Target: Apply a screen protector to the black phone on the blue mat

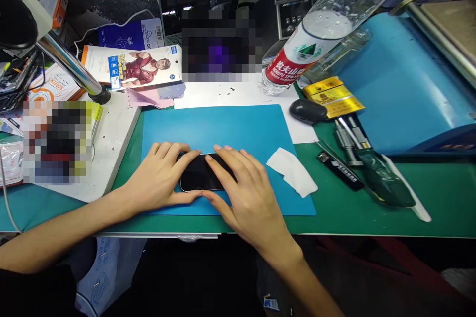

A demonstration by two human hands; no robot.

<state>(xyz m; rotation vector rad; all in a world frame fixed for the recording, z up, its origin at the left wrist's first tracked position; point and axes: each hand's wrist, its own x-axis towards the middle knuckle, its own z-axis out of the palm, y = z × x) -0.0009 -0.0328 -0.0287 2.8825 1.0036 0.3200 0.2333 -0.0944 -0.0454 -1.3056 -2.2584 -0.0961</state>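
Observation:
A smartphone [199, 173] with a dark screen lies face up and sideways on a light blue mat [219, 129]. My left hand [158, 178] grips its left end, fingers at the far edge and thumb along the near edge. From the right, my right hand [249, 188] covers that end of the phone. Its index finger rests over the screen and its thumb reaches the near edge, the two thumb tips almost meeting. A folded white wipe [293, 172] lies on the mat, right of my right hand.
At the right are a large water bottle [297, 54], a black computer mouse [308, 110], a yellow pack [334, 97], screwdrivers [345, 141], a dark green tool [386, 178] and a blue machine [412, 94]. Boxes [141, 67] and a lamp post [72, 64] stand left.

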